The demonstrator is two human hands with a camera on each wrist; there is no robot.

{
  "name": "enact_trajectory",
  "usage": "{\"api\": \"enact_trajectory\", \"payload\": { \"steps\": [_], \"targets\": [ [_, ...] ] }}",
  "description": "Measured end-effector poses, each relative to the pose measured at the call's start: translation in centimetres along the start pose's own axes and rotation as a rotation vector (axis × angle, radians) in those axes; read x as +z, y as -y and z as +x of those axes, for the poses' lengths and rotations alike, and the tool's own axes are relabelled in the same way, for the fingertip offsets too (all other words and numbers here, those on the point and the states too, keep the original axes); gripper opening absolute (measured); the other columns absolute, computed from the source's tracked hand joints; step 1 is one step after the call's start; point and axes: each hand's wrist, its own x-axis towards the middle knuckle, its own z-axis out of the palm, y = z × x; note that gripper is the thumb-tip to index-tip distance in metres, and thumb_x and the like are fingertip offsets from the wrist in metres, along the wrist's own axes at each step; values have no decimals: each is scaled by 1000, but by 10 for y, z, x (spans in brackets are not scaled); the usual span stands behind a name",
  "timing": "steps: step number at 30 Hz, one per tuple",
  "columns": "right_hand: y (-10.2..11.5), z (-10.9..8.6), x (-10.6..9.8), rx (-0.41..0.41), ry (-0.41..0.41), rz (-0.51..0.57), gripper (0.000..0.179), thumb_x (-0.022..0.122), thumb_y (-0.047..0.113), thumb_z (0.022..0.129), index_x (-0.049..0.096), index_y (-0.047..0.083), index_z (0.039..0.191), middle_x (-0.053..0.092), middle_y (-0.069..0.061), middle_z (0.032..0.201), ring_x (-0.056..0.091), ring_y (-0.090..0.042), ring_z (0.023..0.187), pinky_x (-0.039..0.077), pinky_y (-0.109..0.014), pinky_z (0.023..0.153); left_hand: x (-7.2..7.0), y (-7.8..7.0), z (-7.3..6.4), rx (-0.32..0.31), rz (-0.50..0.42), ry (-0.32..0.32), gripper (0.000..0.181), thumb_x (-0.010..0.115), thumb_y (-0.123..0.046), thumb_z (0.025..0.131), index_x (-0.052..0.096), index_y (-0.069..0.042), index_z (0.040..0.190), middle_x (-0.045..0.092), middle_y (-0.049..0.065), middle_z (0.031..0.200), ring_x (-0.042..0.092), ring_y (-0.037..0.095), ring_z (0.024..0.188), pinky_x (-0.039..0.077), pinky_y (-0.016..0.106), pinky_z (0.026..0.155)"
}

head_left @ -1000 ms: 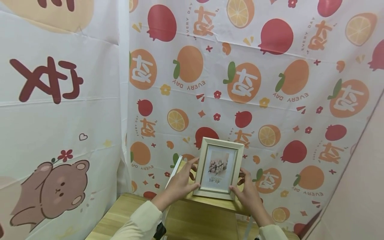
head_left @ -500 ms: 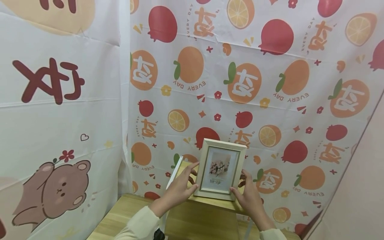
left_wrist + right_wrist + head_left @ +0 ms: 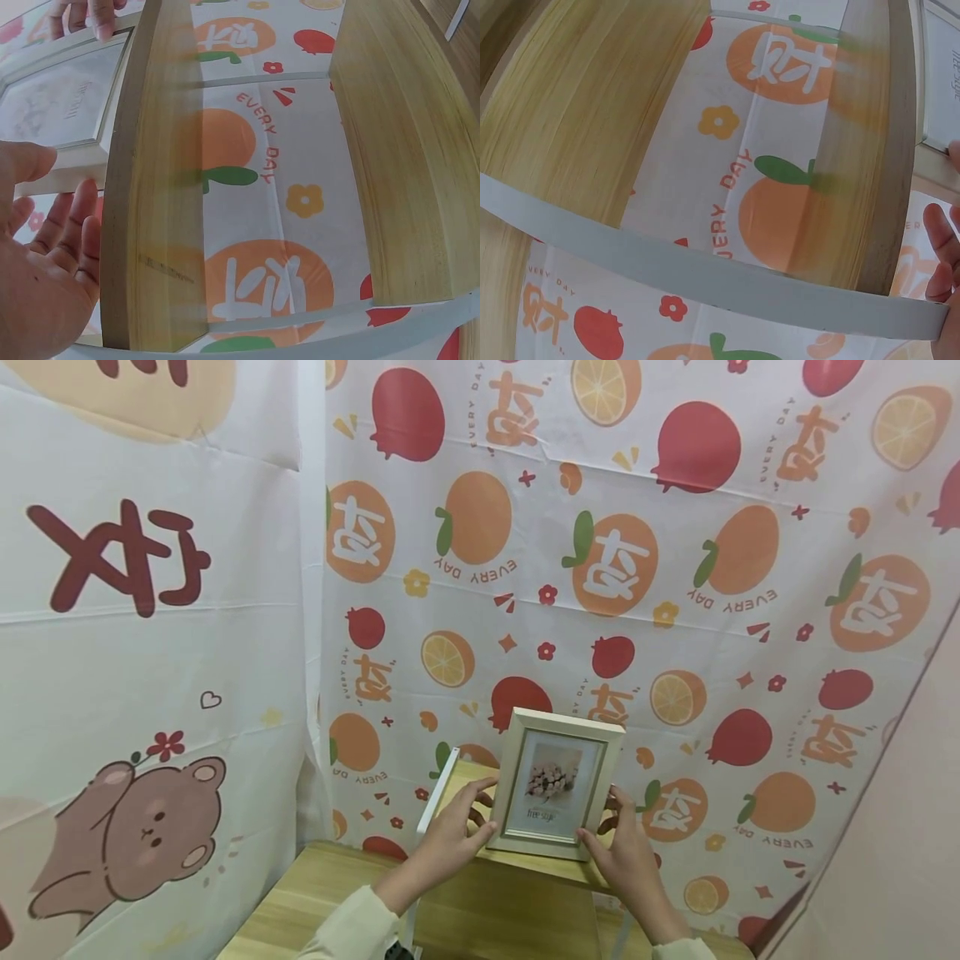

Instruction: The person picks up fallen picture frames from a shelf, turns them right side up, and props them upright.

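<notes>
A cream picture frame point(image 3: 551, 845) with a flower print stands upright, tilted slightly back, on the wooden top shelf point(image 3: 517, 862). My left hand point(image 3: 446, 839) holds its left side, thumb by the lower left edge and fingers along the side. On the other side my right hand point(image 3: 626, 852) grips the lower right, its thumb on the front border and fingers curled beside the right edge. In the left wrist view, the left hand point(image 3: 49, 292) has its thumb over the frame's border point(image 3: 82, 161). Only part of the right hand point(image 3: 946, 262) shows in the right wrist view.
Below the top shelf lies a wider wooden surface point(image 3: 300, 893). A white metal upright point(image 3: 437, 789) edges the shelf at left. Behind hangs a fruit-print cloth point(image 3: 525, 560), with a bear-print cloth point(image 3: 150, 693) on the left.
The picture frame's top has shifted slightly right and the frame has turned a little, its lower edge staying near the same spot. Both hands remain at its sides.
</notes>
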Motion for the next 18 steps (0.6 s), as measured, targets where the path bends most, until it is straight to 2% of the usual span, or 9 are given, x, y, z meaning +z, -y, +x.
{"api": "enact_trajectory", "payload": {
  "steps": [5,12,18],
  "targets": [
    [2,-2,-1,-4,-4,2,78,79,4,76,28,-7,134,57,-22,105,61,-22,75,44,-23,56,1,2,0,12,20,-7,48,63,-12,93,46,-10,137,59,9,110,59,12,80,48,22,64],
    [3,-5,-2,13,32,11,78,77,5,79,26,-9,136,55,-23,108,60,-22,77,45,-23,56,2,3,-3,29,99,8,48,68,-11,90,48,-10,133,59,5,107,59,9,78,47,22,62],
    [0,-7,0,-5,10,-6,81,78,5,77,26,-9,136,56,-23,108,60,-21,75,45,-22,55,5,6,-4,39,121,-9,47,68,-11,89,49,-12,133,60,5,105,60,8,76,47,22,62]
  ]
}}
